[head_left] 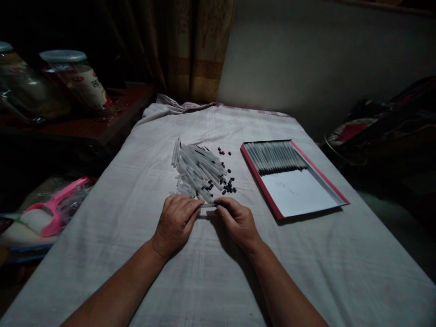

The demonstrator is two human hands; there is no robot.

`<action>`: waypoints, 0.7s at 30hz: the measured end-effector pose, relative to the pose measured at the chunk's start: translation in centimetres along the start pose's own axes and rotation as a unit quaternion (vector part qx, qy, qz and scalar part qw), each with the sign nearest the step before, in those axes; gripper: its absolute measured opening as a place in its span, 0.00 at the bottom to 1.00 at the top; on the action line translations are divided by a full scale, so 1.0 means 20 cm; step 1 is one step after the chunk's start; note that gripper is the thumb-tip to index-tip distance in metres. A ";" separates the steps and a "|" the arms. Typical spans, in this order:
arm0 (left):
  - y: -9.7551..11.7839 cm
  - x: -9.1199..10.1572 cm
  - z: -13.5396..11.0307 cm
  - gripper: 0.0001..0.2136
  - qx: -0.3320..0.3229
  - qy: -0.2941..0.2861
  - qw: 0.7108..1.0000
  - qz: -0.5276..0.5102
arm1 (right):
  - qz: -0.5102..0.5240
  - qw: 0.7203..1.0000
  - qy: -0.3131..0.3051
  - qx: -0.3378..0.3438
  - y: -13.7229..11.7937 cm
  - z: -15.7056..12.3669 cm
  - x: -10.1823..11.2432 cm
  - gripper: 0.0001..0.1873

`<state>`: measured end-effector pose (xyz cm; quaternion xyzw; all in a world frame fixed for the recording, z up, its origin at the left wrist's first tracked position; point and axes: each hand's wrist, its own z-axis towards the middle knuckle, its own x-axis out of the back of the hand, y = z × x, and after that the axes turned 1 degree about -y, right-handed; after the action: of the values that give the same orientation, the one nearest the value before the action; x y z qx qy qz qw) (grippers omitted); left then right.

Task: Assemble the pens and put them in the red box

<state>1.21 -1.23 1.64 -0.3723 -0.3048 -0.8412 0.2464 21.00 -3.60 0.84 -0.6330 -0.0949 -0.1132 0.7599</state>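
My left hand (177, 217) and my right hand (239, 221) meet over the near side of the cloth, both closed in a pinch. Between them is a thin whitish pen barrel (208, 205), lying level, one end in each hand. My right fingertips cover its right end, where something dark shows; whether a plug sits there is hard to see. Just beyond my hands lies a loose pile of translucent pen barrels (199, 165). Small black plugs (229, 187) are scattered at its right side, with one red plug (223, 153) farther back.
To the right lies a shallow red-edged box (261, 193), its far half holding a row of barrels with black ends (275, 156). A pale checked cloth (143, 272) covers the surface. At left, a lidded jar (80, 79) stands on a dark red table (112, 122), above a pink plastic item (54, 209).
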 end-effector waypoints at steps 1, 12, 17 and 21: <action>0.00 0.00 0.00 0.09 0.000 0.000 1.000 -0.001 | -0.009 1.000 0.000 0.008 0.00 0.00 0.00 0.10; 0.00 -0.01 0.00 0.09 -0.008 -0.003 1.000 -0.018 | -0.116 0.992 -0.043 0.016 0.00 0.00 0.03 0.11; -0.01 0.00 0.00 0.09 -0.009 -0.005 1.000 -0.015 | -0.119 0.992 -0.030 0.038 0.00 0.00 0.04 0.08; 0.00 0.00 0.00 0.09 -0.014 -0.008 1.000 -0.018 | -0.123 0.991 -0.045 0.026 -0.01 0.00 0.05 0.09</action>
<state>1.15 -1.20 1.55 -0.3769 -0.3014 -0.8467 0.2239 21.93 -3.66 1.23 -0.6007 -0.2089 -0.1753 0.7516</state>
